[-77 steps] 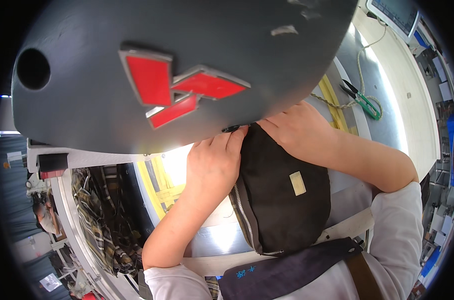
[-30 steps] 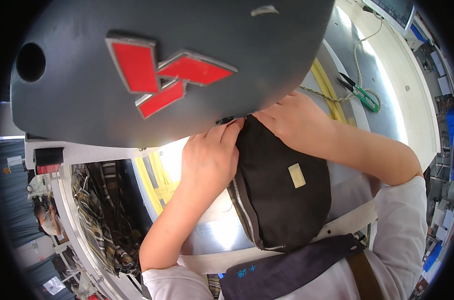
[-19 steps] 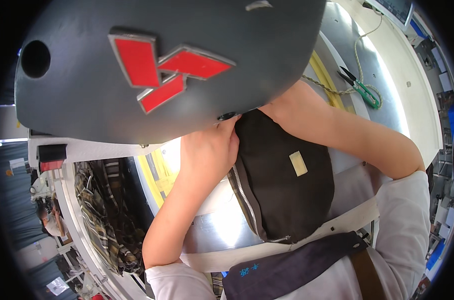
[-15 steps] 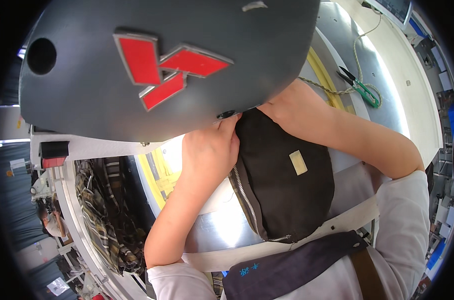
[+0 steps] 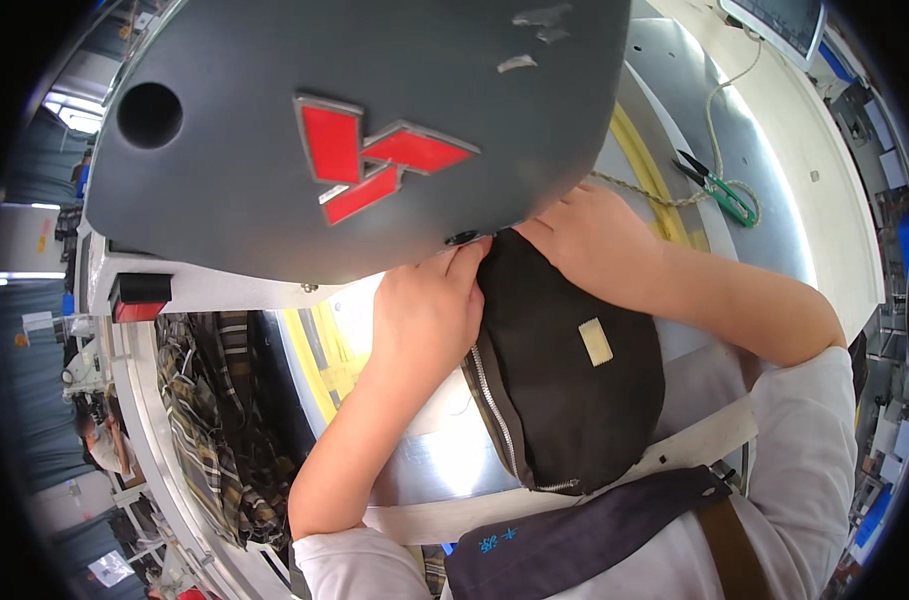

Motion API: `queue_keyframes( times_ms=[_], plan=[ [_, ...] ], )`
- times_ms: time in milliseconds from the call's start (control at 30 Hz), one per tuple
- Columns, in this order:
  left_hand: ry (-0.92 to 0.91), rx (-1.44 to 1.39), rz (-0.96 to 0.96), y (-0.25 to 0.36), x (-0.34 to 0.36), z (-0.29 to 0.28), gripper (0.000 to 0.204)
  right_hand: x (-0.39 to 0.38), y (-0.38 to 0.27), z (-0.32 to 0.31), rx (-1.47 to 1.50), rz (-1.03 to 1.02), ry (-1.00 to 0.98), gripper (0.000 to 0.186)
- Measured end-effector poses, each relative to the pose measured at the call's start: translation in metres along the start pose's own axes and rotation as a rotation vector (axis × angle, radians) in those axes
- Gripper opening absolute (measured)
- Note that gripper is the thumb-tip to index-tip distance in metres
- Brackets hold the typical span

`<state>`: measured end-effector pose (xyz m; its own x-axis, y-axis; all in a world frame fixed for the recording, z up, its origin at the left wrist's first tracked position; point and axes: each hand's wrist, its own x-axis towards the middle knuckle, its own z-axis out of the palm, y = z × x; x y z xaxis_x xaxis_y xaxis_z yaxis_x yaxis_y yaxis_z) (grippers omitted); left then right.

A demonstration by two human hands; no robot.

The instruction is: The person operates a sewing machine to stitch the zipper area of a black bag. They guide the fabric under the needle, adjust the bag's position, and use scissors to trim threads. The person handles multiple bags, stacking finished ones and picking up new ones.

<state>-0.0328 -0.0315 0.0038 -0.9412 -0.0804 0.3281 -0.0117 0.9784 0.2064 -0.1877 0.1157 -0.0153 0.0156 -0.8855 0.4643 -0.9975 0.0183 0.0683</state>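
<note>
A dark brown fabric piece (image 5: 575,410) lies on the metal work surface, rounded toward me, its far end running under the sewing machine head (image 5: 245,130). A metal zipper (image 5: 495,405) follows its left and near edge, and a small pale label (image 5: 596,342) sits on its face. My left hand (image 5: 427,310) pinches the fabric's far left edge, fingertips close under the machine head. My right hand (image 5: 600,250) is curled on the far right side of the fabric, its fingertips partly hidden by the machine. The needle area is hidden.
Green-handled thread snips (image 5: 730,200) with a cord (image 5: 715,110) lie at the right. Yellow tape (image 5: 315,360) marks the machine bed. Plaid cloth (image 5: 200,430) hangs at the left, and a person (image 5: 105,443) sits in the far left background.
The view has shifted a little, so the machine head appears more to the right. Both hands keep nearly the same place on the fabric, with only slight shifts.
</note>
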Motion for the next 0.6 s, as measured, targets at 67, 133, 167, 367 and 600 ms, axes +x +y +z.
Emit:
queue_keyframes(
  times_ms=[67, 133, 167, 367, 600],
  plan=[
    [0.009, -0.021, 0.020, 0.0021, -0.0022, 0.0007, 0.034, -0.0053, -0.0030, -0.0002, 0.033, 0.008, 0.003, 0.026],
    [0.020, -0.042, 0.016, 0.0053, -0.0055, 0.0002, 0.036, -0.0070, -0.0048, 0.0019, 0.041, 0.026, 0.013, 0.027],
    [0.014, -0.041, 0.002, 0.0056, -0.0070, 0.0002, 0.036, -0.0076, -0.0057, 0.0028, 0.045, 0.036, 0.017, 0.028],
    [0.009, -0.042, -0.008, 0.0068, -0.0080, -0.0002, 0.038, -0.0052, -0.0027, -0.0015, 0.031, -0.049, 0.032, 0.026],
    [0.040, -0.040, -0.001, 0.0069, -0.0076, 0.0011, 0.038, -0.0027, -0.0007, -0.0066, 0.008, -0.110, 0.004, 0.019]
  ],
)
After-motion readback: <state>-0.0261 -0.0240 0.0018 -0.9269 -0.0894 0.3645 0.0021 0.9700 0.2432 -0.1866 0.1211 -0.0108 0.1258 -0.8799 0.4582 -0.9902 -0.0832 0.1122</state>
